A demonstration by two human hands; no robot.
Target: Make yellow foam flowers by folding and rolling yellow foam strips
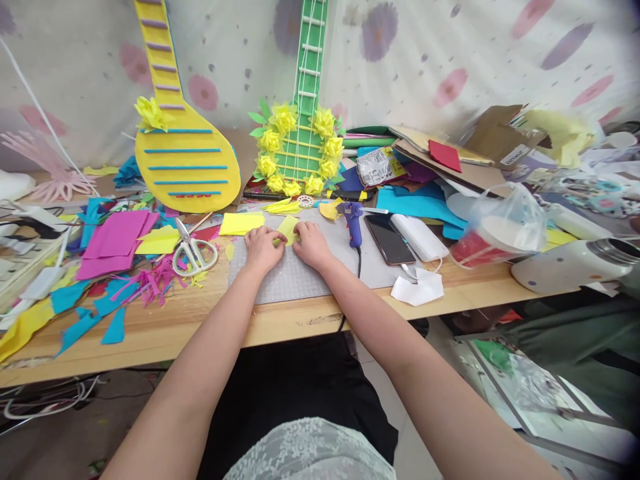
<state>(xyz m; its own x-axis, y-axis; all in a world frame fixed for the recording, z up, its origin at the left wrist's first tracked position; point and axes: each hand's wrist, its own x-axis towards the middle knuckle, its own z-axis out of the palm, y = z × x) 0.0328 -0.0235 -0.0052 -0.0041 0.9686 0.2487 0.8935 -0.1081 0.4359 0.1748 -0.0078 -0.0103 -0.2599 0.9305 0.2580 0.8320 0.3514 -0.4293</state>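
Over the grey cutting mat [280, 287], a small piece of yellow crepe paper [288, 227] stretches between my two hands. My left hand [263, 249] pinches its left edge, thumb and fingers together. On the opposite edge, the closed fingers of my right hand [311, 245] grip the same piece. A stack of yellow paper [242, 223] lies just behind my left hand. Right of my right hand rests a blue hot glue gun [354, 225], and scissors with white handles [194, 256] lie to the left on the table.
A yellow paper guitar [189, 167] and a green one with yellow flowers [305, 150] lean against the back curtain. Magenta paper [116, 243] and scraps cover the left side. A phone [389, 239], a white power bank [419, 237], a bagged cup [500, 230] and a bottle [555, 267] are right.
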